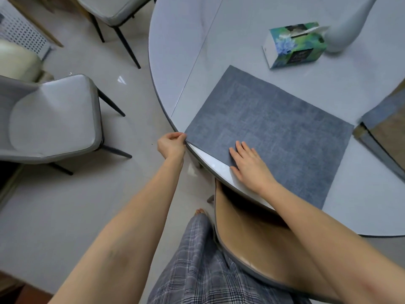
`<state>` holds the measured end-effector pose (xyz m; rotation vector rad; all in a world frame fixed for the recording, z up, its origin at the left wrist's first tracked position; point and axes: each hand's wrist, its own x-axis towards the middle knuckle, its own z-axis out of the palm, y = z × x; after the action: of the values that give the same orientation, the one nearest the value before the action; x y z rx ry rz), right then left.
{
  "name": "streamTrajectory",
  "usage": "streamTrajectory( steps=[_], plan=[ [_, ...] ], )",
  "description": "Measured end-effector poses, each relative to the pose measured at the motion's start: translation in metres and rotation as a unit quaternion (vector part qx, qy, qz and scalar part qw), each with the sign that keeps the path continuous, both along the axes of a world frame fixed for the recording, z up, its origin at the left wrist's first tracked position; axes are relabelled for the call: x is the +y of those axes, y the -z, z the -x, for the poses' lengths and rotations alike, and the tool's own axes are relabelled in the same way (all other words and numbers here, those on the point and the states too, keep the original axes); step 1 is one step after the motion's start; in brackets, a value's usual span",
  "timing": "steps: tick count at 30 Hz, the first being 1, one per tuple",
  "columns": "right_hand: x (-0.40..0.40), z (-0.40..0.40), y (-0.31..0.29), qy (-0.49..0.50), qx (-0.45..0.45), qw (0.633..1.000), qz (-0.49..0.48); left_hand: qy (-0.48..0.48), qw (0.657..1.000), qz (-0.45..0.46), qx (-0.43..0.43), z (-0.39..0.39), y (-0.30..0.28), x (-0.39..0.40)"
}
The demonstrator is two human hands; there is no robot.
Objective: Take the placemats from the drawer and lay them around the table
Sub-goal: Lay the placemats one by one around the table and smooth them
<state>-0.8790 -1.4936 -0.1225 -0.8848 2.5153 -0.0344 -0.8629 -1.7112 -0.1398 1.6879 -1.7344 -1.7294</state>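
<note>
the round white table [274, 69] carried a blue-grey placemat [269, 128] at its near left edge. a tissue box [293, 44] stood farther back. the right hand [249, 165] lay flat, fingers spread, on the mat's near side. the left hand [171, 144] pinched its left corner.
</note>
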Motion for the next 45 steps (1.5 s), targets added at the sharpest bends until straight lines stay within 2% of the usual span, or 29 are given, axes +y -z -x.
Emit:
streamTrajectory(
  steps=[9,15,19,23,29,30,32,33,35,37,39,42,43,45],
  plan=[
    [-0.004,0.002,0.003,0.028,-0.008,1.000,0.011,0.023,1.000,-0.001,-0.022,0.006,0.005,-0.007],
    [-0.004,0.001,0.006,0.044,-0.006,0.999,0.013,0.034,0.999,0.034,-0.014,0.006,0.005,-0.005],
    [-0.003,-0.002,0.008,0.049,-0.006,0.999,0.021,-0.016,0.999,-0.023,0.028,-0.006,0.004,0.009],
    [-0.002,-0.002,0.008,0.046,-0.006,0.999,0.014,-0.045,0.997,-0.054,0.024,-0.010,0.006,0.019],
    [-0.002,-0.002,0.011,0.048,-0.002,0.998,0.026,-0.014,0.999,-0.033,0.006,-0.007,0.006,0.017],
    [-0.001,-0.002,0.010,0.050,-0.008,0.998,0.035,-0.003,1.000,-0.016,-0.002,-0.007,0.005,0.018],
    [0.004,-0.002,0.006,0.065,-0.027,0.995,0.076,0.071,0.992,0.103,-0.033,-0.009,-0.002,0.024],
    [0.010,-0.002,0.003,0.092,-0.034,0.989,0.111,0.141,0.972,0.183,-0.038,-0.010,-0.006,0.032],
    [0.030,-0.004,-0.005,0.198,-0.024,0.960,0.195,0.320,0.900,0.295,0.008,-0.007,-0.019,0.055],
    [0.062,-0.008,-0.014,0.324,0.008,0.913,0.247,0.493,0.814,0.305,0.024,0.001,-0.029,0.088],
    [0.103,-0.012,-0.021,0.449,0.038,0.857,0.250,0.630,0.726,0.274,-0.039,0.008,-0.033,0.125],
    [0.164,-0.020,-0.020,0.587,0.032,0.789,0.180,0.743,0.601,0.269,-0.121,0.008,-0.031,0.172],
    [0.178,-0.025,-0.017,0.607,0.011,0.781,0.149,0.757,0.576,0.274,-0.141,0.006,-0.029,0.182],
    [0.191,-0.032,-0.012,0.616,-0.032,0.778,0.117,0.764,0.550,0.288,-0.174,0.000,-0.022,0.192]
  ],
)
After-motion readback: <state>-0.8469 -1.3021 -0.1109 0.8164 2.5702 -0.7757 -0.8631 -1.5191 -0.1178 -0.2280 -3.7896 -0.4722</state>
